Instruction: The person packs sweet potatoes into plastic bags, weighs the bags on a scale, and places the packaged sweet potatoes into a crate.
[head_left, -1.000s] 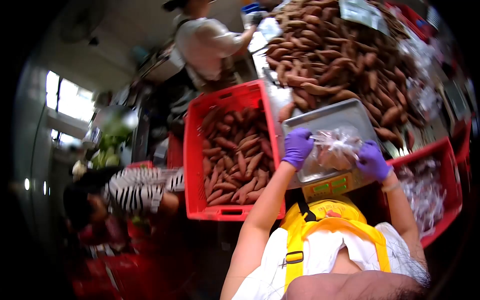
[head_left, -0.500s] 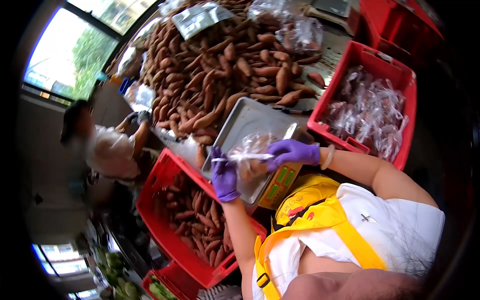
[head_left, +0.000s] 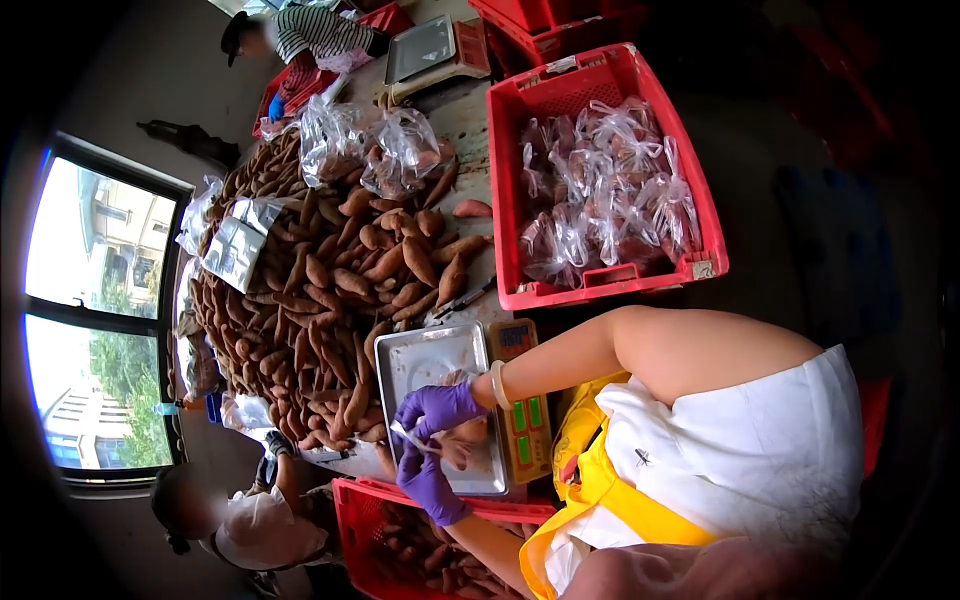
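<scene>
Right hand (head_left: 442, 408), left hand (head_left: 430, 487) pinching white strip (head_left: 410, 437) near edge of partly bare tray (head_left: 435, 352).

We look through a single camera worn on the person's head, from above the silver rectangular metal weighing tray (head_left: 430, 355), facing forward and steeply down. The lens is very wide: we see straight lines bow and the corners go dark. Close before us, over the tray, are the wearer's purple-gloved left hand (head_left: 430, 487) and purple-gloved right hand (head_left: 445, 405). Nearest to us, right of and below the tray, is the wearer's own white-shirted torso (head_left: 740, 440), set aslant. Far left of the tray we look out to a black-framed glass window (head_left: 95, 311); above right of the tray we look down into a red rectangular plastic crate (head_left: 508, 200).
</scene>
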